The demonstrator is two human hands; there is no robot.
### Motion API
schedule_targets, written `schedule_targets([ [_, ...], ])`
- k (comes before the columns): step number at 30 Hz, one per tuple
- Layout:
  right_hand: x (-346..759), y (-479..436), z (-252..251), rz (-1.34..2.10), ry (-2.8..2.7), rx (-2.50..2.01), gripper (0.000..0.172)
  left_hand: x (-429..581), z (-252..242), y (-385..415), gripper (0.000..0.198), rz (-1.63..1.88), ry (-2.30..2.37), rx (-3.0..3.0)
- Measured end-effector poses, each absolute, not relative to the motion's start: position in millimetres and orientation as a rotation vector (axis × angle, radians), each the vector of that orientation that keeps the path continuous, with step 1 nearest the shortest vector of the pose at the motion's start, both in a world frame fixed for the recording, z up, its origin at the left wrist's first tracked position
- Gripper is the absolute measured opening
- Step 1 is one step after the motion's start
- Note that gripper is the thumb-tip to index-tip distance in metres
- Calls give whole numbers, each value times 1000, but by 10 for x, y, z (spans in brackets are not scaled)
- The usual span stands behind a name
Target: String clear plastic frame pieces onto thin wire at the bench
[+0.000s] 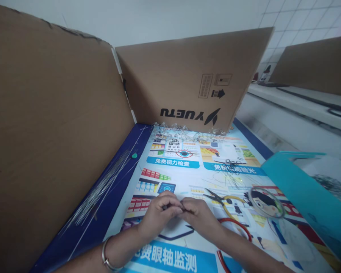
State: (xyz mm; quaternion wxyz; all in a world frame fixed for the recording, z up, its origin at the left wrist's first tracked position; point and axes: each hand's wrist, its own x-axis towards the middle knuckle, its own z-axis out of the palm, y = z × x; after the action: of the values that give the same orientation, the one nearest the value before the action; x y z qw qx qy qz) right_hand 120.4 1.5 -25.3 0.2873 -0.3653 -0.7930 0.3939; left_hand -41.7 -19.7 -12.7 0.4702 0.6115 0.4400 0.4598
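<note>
Forearms [125, 242] at bottom, left hand [160, 212] and right hand [200, 216] pinched together at lower centre, on what impossible to tell, yellow-handled pliers [216, 197] nearer the right, pointing up-left.

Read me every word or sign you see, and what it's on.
"YUETU", upside down: rear cardboard panel.
Black arrow: same panel; nearby print too blurred.
"免费视力检查": poster.
"免费…验光", middle covered by wires: poster.
"…费眼轴监测", start obscured: poster.
E signs: poster's eye chart.
Bottle label: unreadable.
</note>
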Motion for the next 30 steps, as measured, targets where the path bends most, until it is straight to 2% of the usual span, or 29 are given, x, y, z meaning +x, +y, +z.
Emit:
schedule_targets([
  [7,1200,0,-252,991,-2043,-1014,23,-420,-162,-202,6,1127,1085,1434],
  [11,1216,10,-199,1134,-1742,-1013,19,-413,-219,-182,24,1024,1051,1280],
  [15,1209,8,-189,1247,-1645,-978,21,-384,-238,-173,11,976,1078,1269],
  [30,1199,13,-217,1317,-1570,-1044,18,-360,-261,-193,17,944,1060,1246],
])
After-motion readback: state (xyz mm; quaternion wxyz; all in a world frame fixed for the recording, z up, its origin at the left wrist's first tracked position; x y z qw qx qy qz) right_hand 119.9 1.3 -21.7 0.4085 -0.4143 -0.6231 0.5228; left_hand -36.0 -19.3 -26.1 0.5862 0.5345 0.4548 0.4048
